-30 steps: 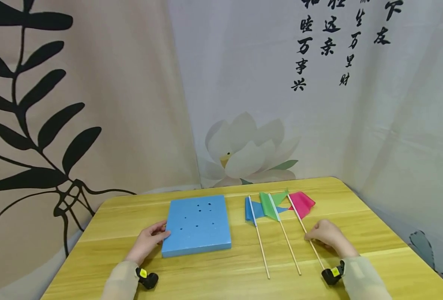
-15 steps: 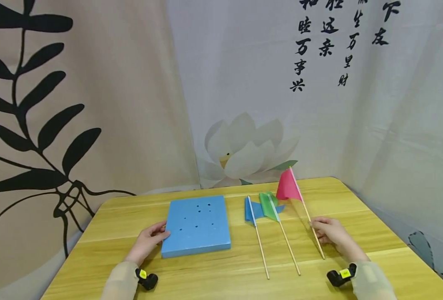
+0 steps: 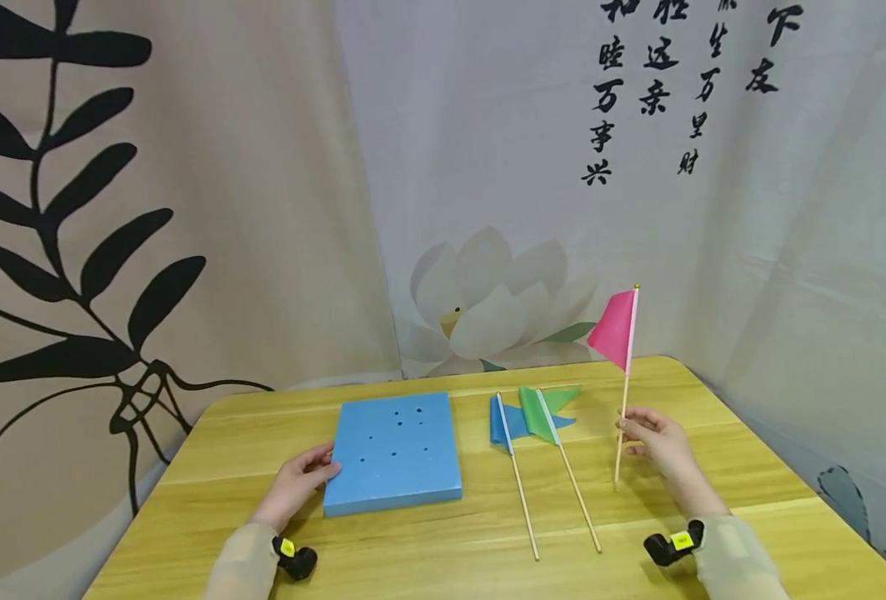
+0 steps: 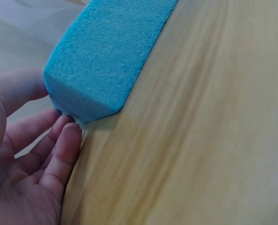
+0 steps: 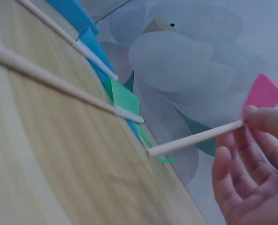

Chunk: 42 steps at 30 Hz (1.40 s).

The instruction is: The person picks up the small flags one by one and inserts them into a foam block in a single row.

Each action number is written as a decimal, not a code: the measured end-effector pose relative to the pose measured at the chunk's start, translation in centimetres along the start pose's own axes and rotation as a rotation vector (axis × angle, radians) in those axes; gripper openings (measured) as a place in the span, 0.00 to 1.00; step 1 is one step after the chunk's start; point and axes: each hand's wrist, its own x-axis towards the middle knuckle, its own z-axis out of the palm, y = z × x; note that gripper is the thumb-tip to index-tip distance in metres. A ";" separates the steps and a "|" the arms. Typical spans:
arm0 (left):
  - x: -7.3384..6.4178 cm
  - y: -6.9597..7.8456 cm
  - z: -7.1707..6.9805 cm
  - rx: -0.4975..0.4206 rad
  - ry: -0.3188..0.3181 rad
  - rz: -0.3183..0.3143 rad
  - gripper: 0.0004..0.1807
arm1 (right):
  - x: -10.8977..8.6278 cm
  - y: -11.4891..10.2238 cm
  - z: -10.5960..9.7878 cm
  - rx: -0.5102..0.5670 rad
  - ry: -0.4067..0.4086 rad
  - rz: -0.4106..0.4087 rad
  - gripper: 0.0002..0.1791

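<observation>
A pink flag (image 3: 613,332) on a thin wooden stick is raised nearly upright in my right hand (image 3: 656,437). In the right wrist view, thumb and fingers (image 5: 268,119) pinch its stick, whose bare lower end (image 5: 190,143) sticks out past them. My left hand (image 3: 300,479) holds the left edge of a square blue foam board (image 3: 405,475) that has several small holes in its top. Its fingers (image 4: 68,140) show at the board's corner in the left wrist view. Between board and right hand lie a blue flag (image 3: 516,421) and a green flag (image 3: 538,417), sticks toward me.
The yellow wood-grain table (image 3: 262,425) bears all these things. Behind it hangs a pale curtain (image 3: 488,125) with a printed lotus, dark leaves and brush characters. A black camera (image 3: 297,562) is strapped at each wrist.
My right hand has lifted the pink flag off the table and tilted it from lying to nearly upright. The left hand and the board have stayed put.
</observation>
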 end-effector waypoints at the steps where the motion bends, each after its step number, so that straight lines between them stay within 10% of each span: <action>1: 0.0 0.0 0.0 0.004 0.002 0.005 0.34 | 0.1 0.1 0.1 0.026 0.003 -0.017 0.06; 11: -0.1 0.3 -0.2 -0.002 0.002 0.019 0.34 | 0.4 -1.5 3.1 0.182 0.031 -0.031 0.06; 42: -0.1 -0.1 0.0 -0.051 0.023 0.011 0.32 | 1.6 -4.8 15.5 0.096 -0.286 -0.185 0.12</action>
